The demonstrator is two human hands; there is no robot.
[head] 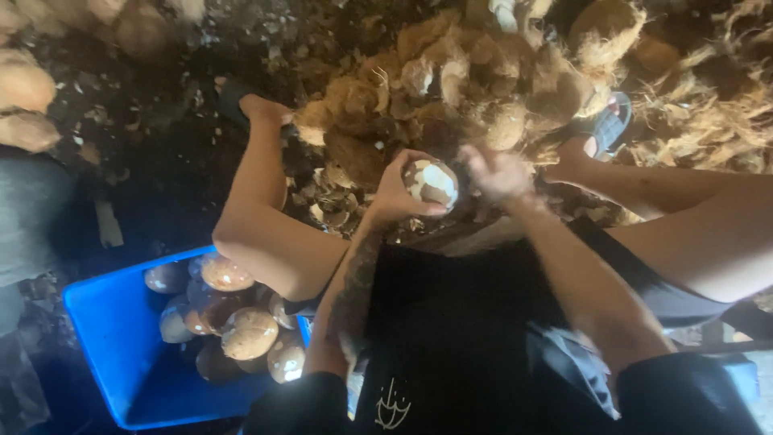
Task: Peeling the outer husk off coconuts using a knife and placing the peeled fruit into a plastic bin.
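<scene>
Cupping a round, partly peeled coconut (430,183), brown skin patched with white flesh, in the left hand (394,193), fingers curled beneath and around it, just above the lap. Blurring beside it, touching its far edge: the right hand (498,173), grip impossible to tell. Lying just beyond, a heap of brown fibrous coconut husks (451,72). Resting low at the left, a blue plastic crate (105,338) of peeled brown-and-white coconuts (250,332).

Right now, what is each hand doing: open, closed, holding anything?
Left hand: closed around a partly peeled coconut, holding it.
Right hand: at the coconut's right side, blurred; cannot tell whether it grips anything.
</scene>
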